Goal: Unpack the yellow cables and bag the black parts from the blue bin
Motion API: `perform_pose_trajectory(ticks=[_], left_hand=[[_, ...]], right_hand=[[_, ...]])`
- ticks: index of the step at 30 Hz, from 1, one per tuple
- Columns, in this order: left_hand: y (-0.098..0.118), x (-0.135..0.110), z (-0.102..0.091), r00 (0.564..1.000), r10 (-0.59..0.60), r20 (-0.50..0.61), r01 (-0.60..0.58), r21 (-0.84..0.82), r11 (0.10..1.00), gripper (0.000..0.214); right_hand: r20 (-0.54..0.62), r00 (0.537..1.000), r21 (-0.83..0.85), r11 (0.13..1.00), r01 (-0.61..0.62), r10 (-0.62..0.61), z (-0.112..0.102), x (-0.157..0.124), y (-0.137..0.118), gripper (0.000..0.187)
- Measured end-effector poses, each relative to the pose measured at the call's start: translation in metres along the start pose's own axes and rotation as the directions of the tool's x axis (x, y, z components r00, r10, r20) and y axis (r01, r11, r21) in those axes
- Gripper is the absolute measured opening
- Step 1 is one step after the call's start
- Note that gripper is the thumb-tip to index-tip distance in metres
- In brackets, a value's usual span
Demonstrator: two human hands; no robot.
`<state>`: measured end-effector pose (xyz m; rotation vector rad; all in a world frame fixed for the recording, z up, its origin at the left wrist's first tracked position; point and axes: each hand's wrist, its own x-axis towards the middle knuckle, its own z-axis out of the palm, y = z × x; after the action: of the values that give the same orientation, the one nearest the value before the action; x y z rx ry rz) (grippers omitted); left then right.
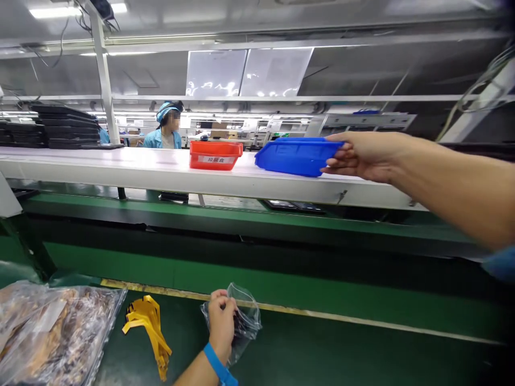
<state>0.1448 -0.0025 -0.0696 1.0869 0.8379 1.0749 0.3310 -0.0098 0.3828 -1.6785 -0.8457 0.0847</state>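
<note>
My right hand [362, 155] reaches out to the raised white shelf [120, 169] and grips the right end of a blue plastic bin [295, 155], which is tilted with one end on the shelf. Down at the near edge, my left hand [221, 321], with a blue wrist strap, is closed on a small clear plastic bag [247, 319] holding dark parts, resting on the green bench surface [322, 354].
A red bin [215, 154] with a white label stands left of the blue one. Yellow strips [148, 327] lie beside the small bag. A large clear bag [52, 335] of brownish parts fills the lower left. Black trays [66, 127] are stacked far left. A person in blue sits beyond the shelf.
</note>
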Motion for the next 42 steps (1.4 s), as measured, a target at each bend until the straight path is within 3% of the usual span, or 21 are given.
perform_pose_trajectory(ticks=[1, 3, 5, 7, 9, 12, 15, 19, 22, 24, 27, 32, 37, 39, 42], left_hand=[[0.000, 0.001, -0.001, 1.000, 0.005, -0.001, -0.005, -0.004, 1.000, 0.044], [0.001, 0.002, -0.002, 1.000, 0.008, -0.003, -0.008, -0.019, 1.000, 0.044], [0.001, 0.004, -0.003, 1.000, 0.004, -0.007, -0.004, -0.037, 0.999, 0.043], [0.004, 0.004, -0.004, 1.000, -0.003, -0.017, 0.003, -0.050, 0.999, 0.042], [0.009, 0.005, -0.006, 0.999, -0.005, -0.032, 0.003, -0.059, 0.998, 0.040], [0.020, 0.005, -0.009, 0.997, 0.010, -0.070, -0.014, -0.058, 0.998, 0.036], [0.033, 0.006, -0.015, 0.994, 0.026, -0.109, -0.030, -0.044, 0.999, 0.035], [0.051, 0.006, -0.023, 0.987, 0.063, -0.147, -0.071, -0.052, 0.996, 0.043], [0.063, 0.004, -0.026, 0.982, 0.096, -0.161, -0.105, -0.046, 0.993, 0.046], [0.069, 0.004, -0.028, 0.978, 0.119, -0.169, -0.126, -0.033, 0.991, 0.046], [0.075, 0.006, -0.035, 0.968, 0.180, -0.173, -0.180, 0.012, 0.984, 0.047], [0.083, 0.019, -0.057, 0.940, 0.269, -0.208, -0.246, 0.130, 0.960, 0.047], [0.081, 0.026, -0.065, 0.991, 0.117, 0.058, -0.120, 0.055, 0.991, 0.072], [0.078, 0.025, -0.062, 0.987, 0.094, 0.133, -0.098, 0.018, 0.995, 0.072], [0.076, 0.024, -0.057, 0.981, 0.113, 0.156, -0.127, 0.086, 0.988, 0.057]], right_hand=[[0.004, 0.989, 0.041, 0.988, -0.148, 0.148, 0.006, -0.009, -0.006, 0.049], [0.089, 0.973, 0.127, 0.967, -0.222, 0.212, 0.011, -0.029, -0.013, 0.042], [0.246, 0.966, 0.184, 0.975, -0.125, 0.077, 0.009, -0.046, -0.012, 0.040], [0.374, 0.923, 0.230, 0.973, 0.000, -0.088, 0.000, -0.060, 0.000, 0.038], [0.395, 0.881, 0.244, 0.955, 0.172, -0.259, -0.010, -0.073, 0.023, 0.051], [0.401, 0.844, 0.066, 0.930, 0.361, -0.356, -0.016, -0.102, 0.077, 0.075], [0.496, 0.849, -0.102, 0.960, 0.263, -0.180, 0.001, -0.142, 0.152, 0.076], [0.501, 0.863, -0.066, 0.992, 0.109, -0.062, 0.056, -0.197, 0.257, 0.066], [0.533, 0.845, -0.073, 0.992, 0.106, -0.051, 0.103, -0.227, 0.301, 0.071], [0.516, 0.850, -0.011, 0.992, 0.125, -0.101, 0.125, -0.236, 0.307, 0.051], [0.451, 0.878, 0.142, 0.984, 0.106, -0.159, 0.134, -0.231, 0.297, 0.030], [0.482, 0.869, 0.345, 0.936, -0.066, -0.117, 0.121, -0.205, 0.284, 0.046], [0.598, 0.798, 0.409, 0.884, -0.226, -0.073, 0.117, -0.205, 0.284, 0.056], [0.617, 0.785, 0.418, 0.864, -0.280, -0.045, 0.119, -0.208, 0.285, 0.055], [0.617, 0.786, 0.443, 0.811, -0.383, 0.034, 0.121, -0.210, 0.286, 0.056]])
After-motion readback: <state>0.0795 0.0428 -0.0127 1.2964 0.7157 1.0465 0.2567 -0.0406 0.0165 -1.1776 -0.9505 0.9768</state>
